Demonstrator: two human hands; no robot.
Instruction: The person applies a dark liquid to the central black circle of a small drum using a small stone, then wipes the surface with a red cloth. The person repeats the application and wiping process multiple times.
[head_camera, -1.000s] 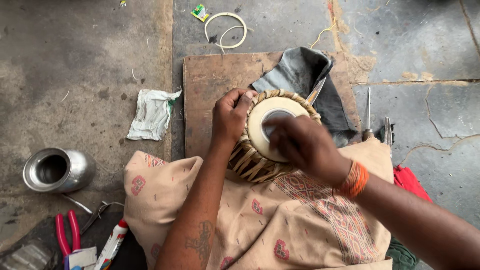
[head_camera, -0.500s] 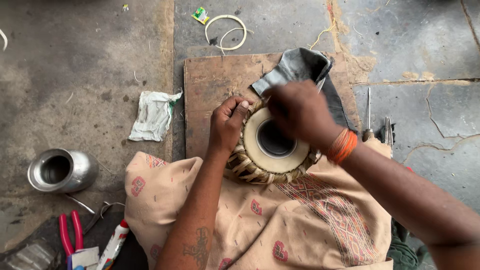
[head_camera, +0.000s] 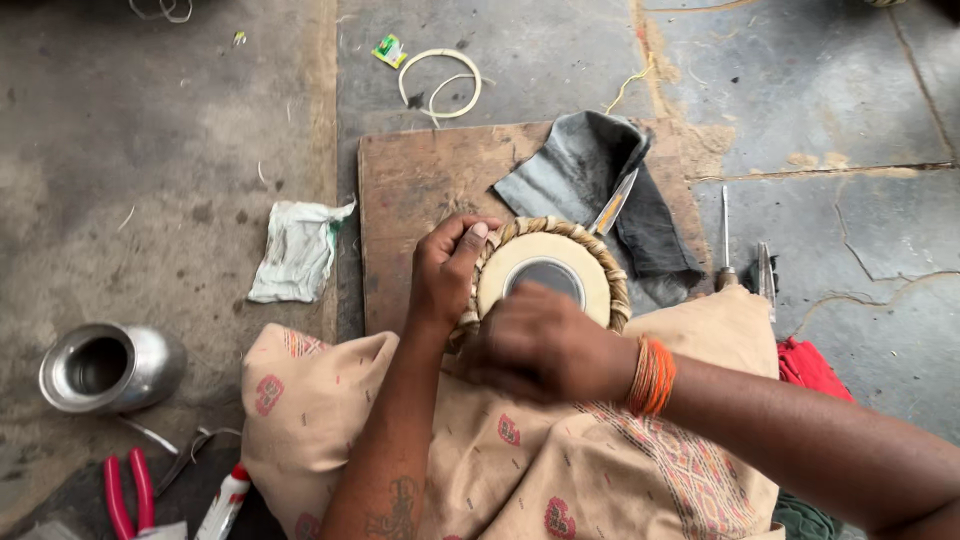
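The small drum (head_camera: 548, 272), on the lap at the board's (head_camera: 410, 190) 5 o'clock corner, is gripped at 9 o'clock by curled left hand (head_camera: 445, 272) fingers; right hand (head_camera: 540, 345) fingers pressed at 6 o'clock; head fitted, lacing apparently unfinished

Our right hand (head_camera: 540, 340) has come back from the far rim of the small drum (head_camera: 548, 272) to its near edge, where it now lies low over the cloth on our lap. That leaves the pale drumhead and its dark centre patch in plain sight again. Our left hand (head_camera: 448, 270) has slid slightly along the braided rim.
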